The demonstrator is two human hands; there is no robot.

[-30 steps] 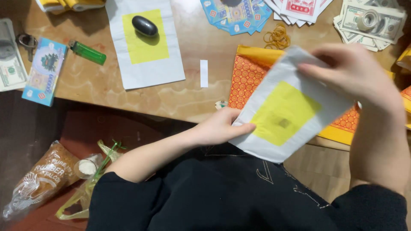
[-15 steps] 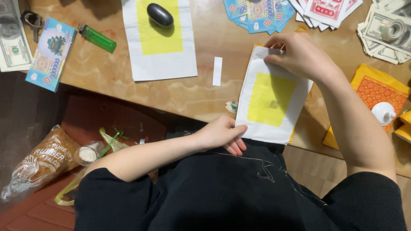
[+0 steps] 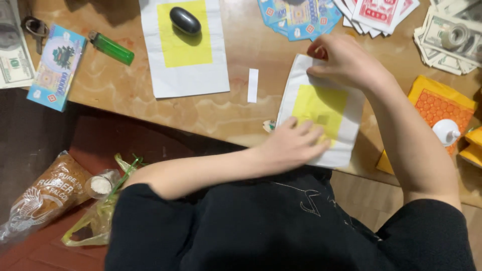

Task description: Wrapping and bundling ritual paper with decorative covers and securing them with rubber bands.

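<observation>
A: White paper sheet with a yellow square in its middle, lying flat on the wooden tabletop, near edge overhanging toward the body. Left hand spread flat on the lower corner, fingers extended and pressing, not curled round anything.

B: Right hand?

A: At the far top corner, fingers bent onto the paper edge. Whether it pinches the corner or only presses it, I cannot tell (knuckles hide the tips).

B: Handling?

A: Judged thin, light and limp; it would sag if lifted by one corner and crease easily. Likely slides on the smooth wood unless pinned. Best taken at two opposite corners, or by the overhanging edge just under the left fingers.

B: Nearby?

A: A second white-and-yellow sheet well left of both hands, with a dark oval pebble-like object on it. Small white paper strip between the sheets. Orange patterned paper beyond the right forearm.
</observation>
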